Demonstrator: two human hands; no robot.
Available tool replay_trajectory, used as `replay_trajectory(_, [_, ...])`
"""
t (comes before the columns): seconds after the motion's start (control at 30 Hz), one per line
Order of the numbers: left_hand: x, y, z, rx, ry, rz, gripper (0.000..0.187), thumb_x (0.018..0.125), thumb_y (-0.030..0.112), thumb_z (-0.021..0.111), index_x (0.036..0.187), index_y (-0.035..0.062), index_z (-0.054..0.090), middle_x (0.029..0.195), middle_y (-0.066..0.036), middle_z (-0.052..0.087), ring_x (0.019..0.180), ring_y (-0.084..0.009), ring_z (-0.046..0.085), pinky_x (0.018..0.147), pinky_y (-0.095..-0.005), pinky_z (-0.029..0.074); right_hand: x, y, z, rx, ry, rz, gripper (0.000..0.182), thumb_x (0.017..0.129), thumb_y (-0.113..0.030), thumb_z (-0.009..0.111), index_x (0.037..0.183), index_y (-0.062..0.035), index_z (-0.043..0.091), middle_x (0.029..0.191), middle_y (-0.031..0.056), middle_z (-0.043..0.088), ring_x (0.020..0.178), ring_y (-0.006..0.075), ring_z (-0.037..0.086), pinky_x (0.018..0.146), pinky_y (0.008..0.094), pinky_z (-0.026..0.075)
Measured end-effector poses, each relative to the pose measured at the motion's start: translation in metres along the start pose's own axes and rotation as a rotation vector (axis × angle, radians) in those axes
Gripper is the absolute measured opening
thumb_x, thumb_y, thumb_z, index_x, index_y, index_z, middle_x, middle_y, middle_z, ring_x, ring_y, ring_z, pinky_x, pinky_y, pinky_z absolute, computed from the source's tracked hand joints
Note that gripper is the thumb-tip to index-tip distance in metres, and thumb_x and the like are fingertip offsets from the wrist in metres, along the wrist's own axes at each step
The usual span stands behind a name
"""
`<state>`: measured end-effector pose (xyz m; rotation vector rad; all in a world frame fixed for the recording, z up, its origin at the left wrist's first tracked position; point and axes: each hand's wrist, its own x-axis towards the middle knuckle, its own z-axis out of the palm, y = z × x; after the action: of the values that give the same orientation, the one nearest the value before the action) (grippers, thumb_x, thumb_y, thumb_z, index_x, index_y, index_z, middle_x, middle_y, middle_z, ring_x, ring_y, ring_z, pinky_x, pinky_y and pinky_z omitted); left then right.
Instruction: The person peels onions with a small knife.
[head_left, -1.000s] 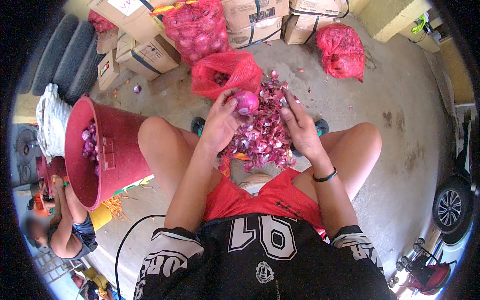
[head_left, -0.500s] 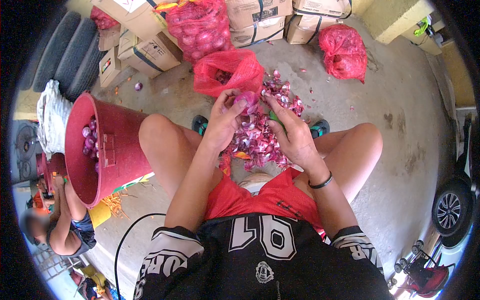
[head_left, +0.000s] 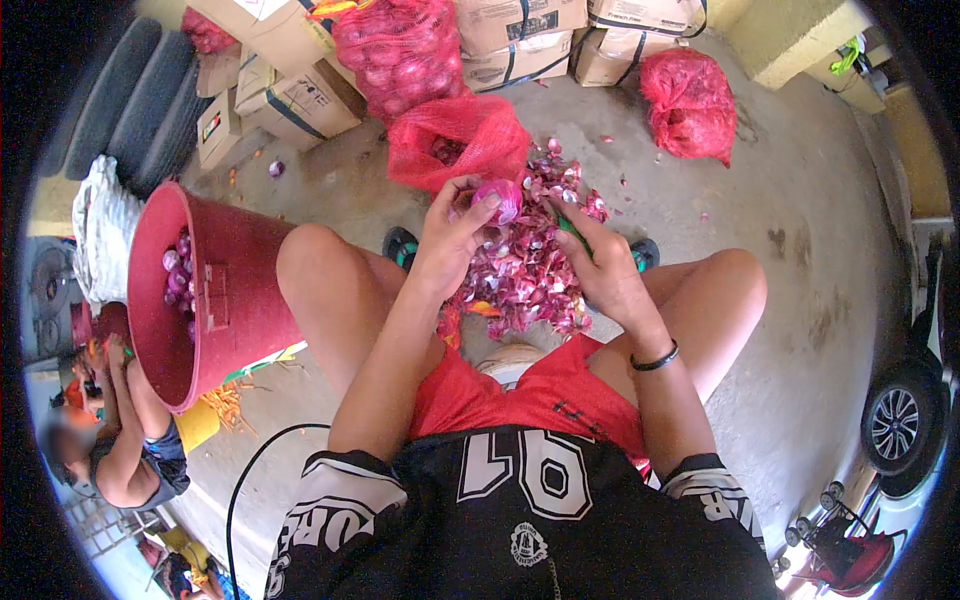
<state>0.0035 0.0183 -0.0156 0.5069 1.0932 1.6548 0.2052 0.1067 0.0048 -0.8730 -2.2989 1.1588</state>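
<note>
My left hand is closed round a purple-red onion, its thumb lying across the near side. To the right and a little lower, apart from the onion, my right hand grips what looks like a small knife with a green handle; its blade is hard to make out. Below both hands, a heap of red onion skins covers the floor between my feet. Just beyond my left hand stands an opened red mesh sack, with something dark inside it.
At left, a tilted red tub holds several onions. Behind are a full onion sack, cardboard boxes and another red sack. A person sits at lower left near orange peelings. Tyres stand upper left.
My right hand has drawn back from the onion, rightward and slightly down, with the green-handled knife. The onion in my left hand shows more fully, turned a little.
</note>
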Motion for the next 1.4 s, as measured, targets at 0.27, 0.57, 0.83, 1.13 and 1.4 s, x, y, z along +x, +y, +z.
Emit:
replay_trajectory(0.27, [-0.004,0.006,0.006,-0.114,0.014,-0.074,0.03,0.093,0.014,0.063,0.119,0.005,0.05,0.109,-0.005,0.058,0.096,-0.0151,0.062,0.078,-0.0321,0.056,0.003,-0.031,0.004,-0.147,0.032,-0.224,0.054,0.089,-0.013,0.061,0.141,-0.0146,0.046,0.087,0.0156,0.057,0.073,0.0366,0.062,0.063,0.0454,0.052])
replay_trajectory(0.57, [-0.003,0.004,0.004,-0.106,-0.006,-0.067,0.028,0.092,0.012,0.066,0.116,0.0055,0.054,0.106,-0.005,0.062,0.095,-0.0152,0.062,0.08,-0.0324,0.056,0.002,-0.043,-0.003,-0.149,-0.033,-0.13,0.053,0.088,-0.007,0.06,0.14,-0.0142,0.049,0.086,0.0172,0.057,0.076,0.0354,0.06,0.068,0.042,0.05])
replay_trajectory(0.83, [-0.004,0.006,0.006,-0.186,-0.095,-0.044,0.032,0.091,0.006,0.063,0.121,0.004,0.052,0.114,-0.008,0.06,0.105,-0.0198,0.061,0.087,-0.0355,0.054,0.009,-0.016,0.006,0.204,0.151,-0.199,0.044,0.095,-0.009,0.055,0.139,-0.0053,0.049,0.121,0.0206,0.062,0.107,0.0276,0.064,0.094,0.035,0.047])
replay_trajectory(1.13, [-0.004,0.007,0.005,-0.153,-0.186,0.003,0.038,0.09,0.006,0.06,0.126,0.0052,0.05,0.124,-0.012,0.06,0.114,-0.0238,0.059,0.098,-0.0411,0.049,0.001,-0.031,0.002,0.302,-0.033,-0.099,0.056,0.096,-0.012,0.055,0.147,-0.0048,0.034,0.137,0.0215,0.052,0.125,0.0272,0.054,0.106,0.0359,0.039])
replay_trajectory(1.4, [-0.007,0.01,0.01,-0.184,-0.192,0.027,0.047,0.084,-0.003,0.065,0.127,0.0043,0.049,0.124,-0.009,0.057,0.115,-0.0215,0.057,0.1,-0.0382,0.047,0.002,-0.02,0.005,0.489,-0.075,0.007,0.047,0.1,-0.013,0.05,0.145,-0.0061,0.041,0.139,0.0155,0.053,0.123,0.023,0.054,0.104,0.0322,0.04])
